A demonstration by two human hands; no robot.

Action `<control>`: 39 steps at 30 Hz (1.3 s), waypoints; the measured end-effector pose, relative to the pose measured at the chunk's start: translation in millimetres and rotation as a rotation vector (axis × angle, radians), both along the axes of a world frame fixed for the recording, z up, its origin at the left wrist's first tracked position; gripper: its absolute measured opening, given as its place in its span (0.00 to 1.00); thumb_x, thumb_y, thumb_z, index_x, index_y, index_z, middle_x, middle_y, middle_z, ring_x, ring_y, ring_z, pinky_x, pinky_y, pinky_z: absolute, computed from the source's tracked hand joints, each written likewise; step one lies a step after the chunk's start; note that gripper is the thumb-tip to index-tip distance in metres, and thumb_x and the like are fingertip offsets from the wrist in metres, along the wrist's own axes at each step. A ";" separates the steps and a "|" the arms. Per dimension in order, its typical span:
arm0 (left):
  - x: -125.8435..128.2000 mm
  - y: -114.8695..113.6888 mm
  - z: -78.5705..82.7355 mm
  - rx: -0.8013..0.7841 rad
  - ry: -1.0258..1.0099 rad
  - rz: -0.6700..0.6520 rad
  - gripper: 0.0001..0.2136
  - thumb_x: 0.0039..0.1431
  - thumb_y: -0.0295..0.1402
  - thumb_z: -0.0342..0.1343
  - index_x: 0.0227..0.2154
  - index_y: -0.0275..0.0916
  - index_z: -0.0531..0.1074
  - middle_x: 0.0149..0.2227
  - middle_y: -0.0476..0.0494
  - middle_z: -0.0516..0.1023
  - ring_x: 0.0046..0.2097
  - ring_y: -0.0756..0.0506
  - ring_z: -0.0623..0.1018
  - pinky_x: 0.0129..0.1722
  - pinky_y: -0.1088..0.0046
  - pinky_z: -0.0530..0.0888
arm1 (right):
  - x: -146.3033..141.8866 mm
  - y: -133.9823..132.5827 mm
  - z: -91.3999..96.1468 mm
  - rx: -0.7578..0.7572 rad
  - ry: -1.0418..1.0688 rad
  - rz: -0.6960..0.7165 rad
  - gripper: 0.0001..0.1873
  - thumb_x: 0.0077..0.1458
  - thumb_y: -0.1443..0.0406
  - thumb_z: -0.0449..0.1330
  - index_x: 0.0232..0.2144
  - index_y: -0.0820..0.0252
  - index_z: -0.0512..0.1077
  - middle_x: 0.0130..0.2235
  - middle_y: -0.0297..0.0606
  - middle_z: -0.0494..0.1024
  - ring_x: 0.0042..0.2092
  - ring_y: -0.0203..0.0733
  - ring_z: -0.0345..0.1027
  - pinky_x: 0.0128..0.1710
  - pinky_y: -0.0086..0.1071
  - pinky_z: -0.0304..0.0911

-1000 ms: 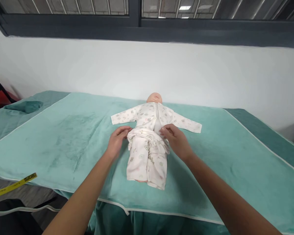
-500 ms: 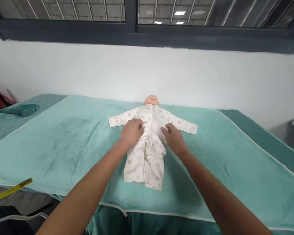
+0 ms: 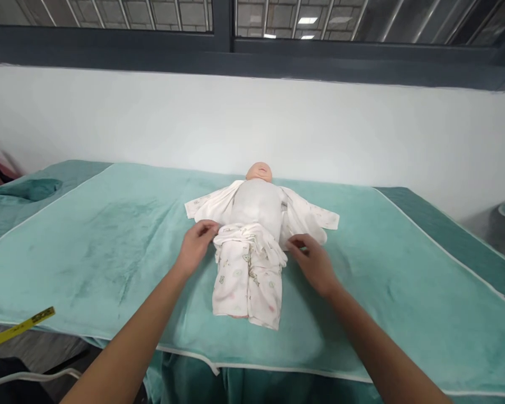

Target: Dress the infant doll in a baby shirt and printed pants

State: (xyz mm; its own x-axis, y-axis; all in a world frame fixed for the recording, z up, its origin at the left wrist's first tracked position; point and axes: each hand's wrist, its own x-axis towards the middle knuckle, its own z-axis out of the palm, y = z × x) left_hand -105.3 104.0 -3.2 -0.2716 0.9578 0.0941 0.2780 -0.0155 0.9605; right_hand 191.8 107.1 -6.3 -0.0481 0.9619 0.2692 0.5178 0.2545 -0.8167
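Observation:
A baby doll point(image 3: 258, 171) lies on its back with its head toward the wall. Its white printed shirt point(image 3: 305, 216) is spread apart at the front, baring the pale grey torso point(image 3: 257, 203), while the sleeves stretch out sideways. White printed pants point(image 3: 232, 280) cover the legs, their waist bunched in folds. My left hand point(image 3: 197, 245) is closed, fingertips together at the lower edge of the left shirt flap, beside the pants' waist. On the other side, my right hand point(image 3: 313, 261) pinches the lower edge of the right flap.
Under the doll a light teal sheet point(image 3: 109, 247) with white edging covers the table. Behind stand a white wall point(image 3: 151, 118) and a dark window frame point(image 3: 151, 53). Yellow tape point(image 3: 19, 328) and a pale cable point(image 3: 29, 376) show at lower left.
The shirt front, lying over the torso before, is now folded outward to both sides. My hands have moved apart and slightly down toward the pants' waist.

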 end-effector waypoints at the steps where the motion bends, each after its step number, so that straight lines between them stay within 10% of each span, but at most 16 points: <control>1: 3.5 -3.8 5.0 -0.016 -0.002 -0.125 0.12 0.54 0.41 0.55 0.36 0.38 0.74 0.37 0.45 0.76 0.38 0.46 0.73 0.38 0.72 0.70 | -10.2 -2.9 3.3 -0.037 0.030 0.103 0.10 0.55 0.58 0.55 0.34 0.57 0.70 0.36 0.37 0.73 0.36 0.40 0.66 0.37 0.35 0.62; 6: -1.7 -15.8 27.7 -0.102 0.029 -0.508 0.14 0.54 0.42 0.59 0.40 0.40 0.76 0.37 0.46 0.73 0.37 0.47 0.70 0.35 0.73 0.67 | -23.1 -9.1 19.8 -0.108 0.023 0.397 0.03 0.54 0.64 0.56 0.29 0.56 0.68 0.34 0.33 0.70 0.35 0.37 0.62 0.36 0.32 0.60; 16: 4.3 -23.1 35.9 -0.017 0.300 -0.581 0.08 0.58 0.38 0.54 0.38 0.42 0.73 0.40 0.45 0.71 0.42 0.45 0.71 0.42 0.69 0.69 | -15.6 -18.0 34.9 0.074 -0.244 0.588 0.07 0.56 0.69 0.58 0.38 0.53 0.69 0.41 0.36 0.74 0.45 0.43 0.64 0.45 0.38 0.60; 24: 16.6 -12.0 32.9 0.176 0.362 -0.419 0.07 0.64 0.38 0.48 0.32 0.42 0.64 0.60 0.42 0.68 0.61 0.41 0.68 0.58 0.61 0.65 | -31.3 -7.7 40.5 0.171 -0.306 0.371 0.08 0.50 0.73 0.53 0.30 0.55 0.59 0.33 0.34 0.67 0.33 0.39 0.60 0.33 0.34 0.58; 28: 31.0 14.7 29.0 0.112 0.346 -0.317 0.05 0.64 0.36 0.48 0.33 0.43 0.60 0.63 0.37 0.66 0.61 0.40 0.69 0.56 0.61 0.67 | -24.7 32.9 23.3 0.224 -0.324 0.152 0.15 0.48 0.72 0.53 0.40 0.56 0.64 0.46 0.44 0.70 0.47 0.47 0.65 0.46 0.42 0.63; 33: 39.6 43.8 23.5 0.117 0.302 -0.232 0.04 0.64 0.34 0.47 0.33 0.44 0.58 0.52 0.36 0.76 0.57 0.40 0.74 0.50 0.63 0.69 | -22.8 63.8 6.2 0.139 -0.195 0.187 0.28 0.51 0.68 0.53 0.56 0.53 0.63 0.58 0.43 0.68 0.57 0.48 0.64 0.55 0.45 0.62; 39: 35.9 85.5 28.1 0.090 0.402 -0.057 0.07 0.60 0.37 0.51 0.31 0.43 0.60 0.25 0.50 0.70 0.32 0.44 0.72 0.35 0.69 0.65 | -26.1 100.5 32.5 0.051 -0.205 0.087 0.13 0.51 0.65 0.53 0.37 0.55 0.75 0.35 0.36 0.79 0.37 0.43 0.69 0.39 0.37 0.63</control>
State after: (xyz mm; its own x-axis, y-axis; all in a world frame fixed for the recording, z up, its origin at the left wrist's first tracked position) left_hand -69.4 189.5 24.9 -0.1425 0.9534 0.2658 0.6272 -0.1207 0.7694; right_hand 165.7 207.7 26.3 -0.1895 0.9369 0.2937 0.6461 0.3443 -0.6812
